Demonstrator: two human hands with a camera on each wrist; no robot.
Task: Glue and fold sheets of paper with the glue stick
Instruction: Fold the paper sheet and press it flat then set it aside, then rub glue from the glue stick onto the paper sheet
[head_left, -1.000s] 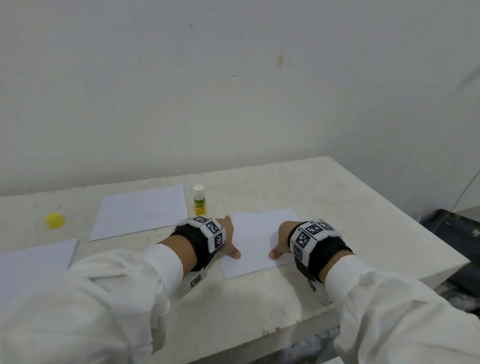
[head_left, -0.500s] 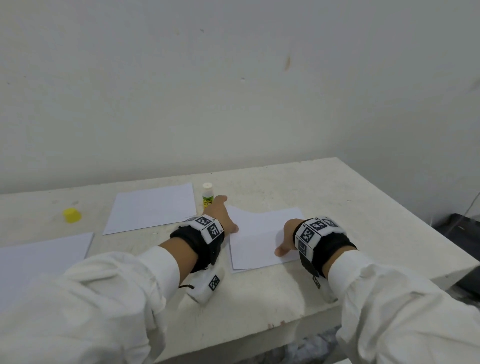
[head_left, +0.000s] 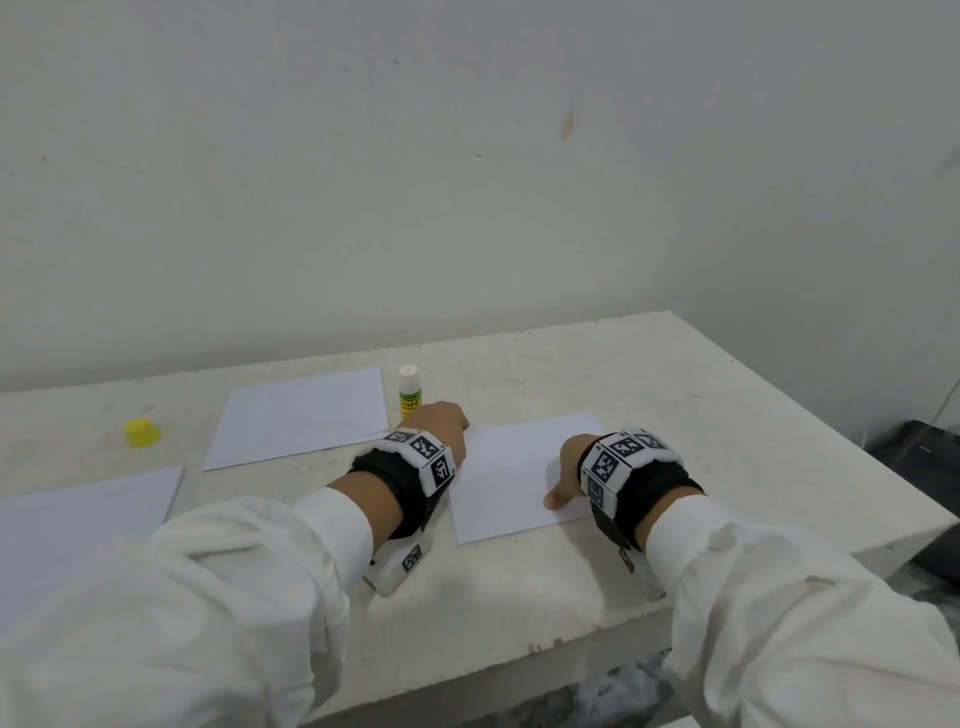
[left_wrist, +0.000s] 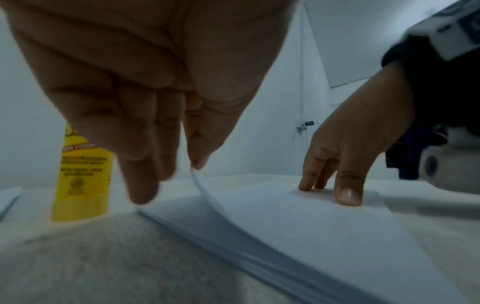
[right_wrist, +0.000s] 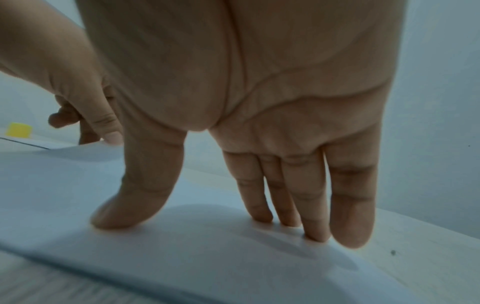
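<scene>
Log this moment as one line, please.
left hand: pinching sheet corner, lifted | right hand: pressing sheet flat | glue stick: upright, uncapped, untouched

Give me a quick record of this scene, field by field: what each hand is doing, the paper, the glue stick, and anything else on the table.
left hand: pinches and lifts the far left corner of the sheet
right hand: fingertips press the sheet flat
sheet: in front of the person, one corner raised
glue stick: upright, uncapped, beside the left hand
yellow cap: on the table, far left
other sheets: one left of the glue stick, one at the left edge
table: pale, against the wall
</scene>
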